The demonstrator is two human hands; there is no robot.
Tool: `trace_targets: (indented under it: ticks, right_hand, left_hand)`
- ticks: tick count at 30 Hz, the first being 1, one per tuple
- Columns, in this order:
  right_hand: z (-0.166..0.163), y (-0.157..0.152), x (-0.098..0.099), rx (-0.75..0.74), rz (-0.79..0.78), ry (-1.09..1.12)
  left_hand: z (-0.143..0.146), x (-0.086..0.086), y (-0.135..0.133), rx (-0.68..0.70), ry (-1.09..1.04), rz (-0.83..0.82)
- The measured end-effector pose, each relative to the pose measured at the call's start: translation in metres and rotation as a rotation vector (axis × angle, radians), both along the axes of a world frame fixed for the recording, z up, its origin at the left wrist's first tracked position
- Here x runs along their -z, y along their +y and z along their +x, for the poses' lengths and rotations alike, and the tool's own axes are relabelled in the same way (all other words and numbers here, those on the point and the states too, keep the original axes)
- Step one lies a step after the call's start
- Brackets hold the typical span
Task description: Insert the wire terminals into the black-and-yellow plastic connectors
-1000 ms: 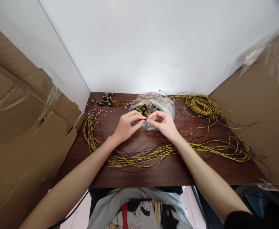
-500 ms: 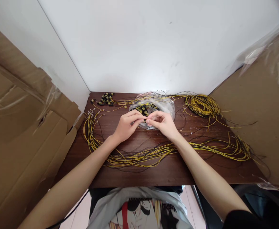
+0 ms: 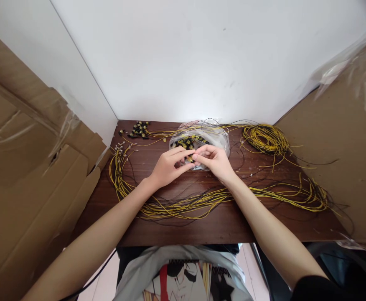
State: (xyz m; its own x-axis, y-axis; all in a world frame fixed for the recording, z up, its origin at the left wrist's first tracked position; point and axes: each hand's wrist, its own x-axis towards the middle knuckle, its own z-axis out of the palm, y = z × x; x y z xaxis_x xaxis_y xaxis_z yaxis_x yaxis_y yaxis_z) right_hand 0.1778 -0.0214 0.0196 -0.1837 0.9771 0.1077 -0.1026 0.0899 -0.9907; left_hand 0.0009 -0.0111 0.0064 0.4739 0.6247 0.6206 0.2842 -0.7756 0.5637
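My left hand [image 3: 172, 166] and my right hand [image 3: 214, 162] meet fingertip to fingertip over the front of a clear plastic bag [image 3: 222, 144]. On the right, thumb and index finger are pinched together at a small black-and-yellow part [image 3: 190, 159], partly hidden by the fingers. The left thumb and fingers are spread apart around that part; whether they touch it is hard to see. Inside the bag lie many more small black-and-yellow parts [image 3: 183, 143], just behind my fingers.
A bundle of yellow and black wires [image 3: 183, 207] curves across the front of the brown table [image 3: 186, 236]. A wire coil [image 3: 266, 140] lies back right. Loose black-and-yellow pieces [image 3: 139, 129] sit back left. Cardboard sheets [image 3: 29, 167] flank the table; a white wall [image 3: 189, 62] stands behind.
My left thumb has moved down and away from the index finger, parting the pinch it had before. The right hand stays in nearly the same place, still pinched.
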Motion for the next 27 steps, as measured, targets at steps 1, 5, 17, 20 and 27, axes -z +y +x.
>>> trace_targets:
  ticks: [1,5,17,20,27]
  right_hand:
    - [0.0001,0.0001,0.0001,-0.002,0.0,-0.003]
    - [-0.0003,-0.0001,0.0,-0.006,-0.003,0.001]
    - [-0.003,0.0001,0.0045,0.08,-0.175,0.193]
    - [-0.0025,0.0007,0.004,0.106,-0.213,0.223]
    - [-0.0024,0.0006,0.0047,0.115,-0.223,0.181]
  left_hand:
    - [0.0,0.0008,0.0001,0.003,0.015,0.014]
    - [0.0002,0.0037,0.001,-0.021,0.038,0.069]
    - [-0.0004,0.0038,0.0009,-0.049,0.043,0.105]
    - [-0.0004,0.0046,0.0016,-0.044,0.031,0.102]
    - [-0.0006,0.004,0.0021,-0.045,0.015,0.1]
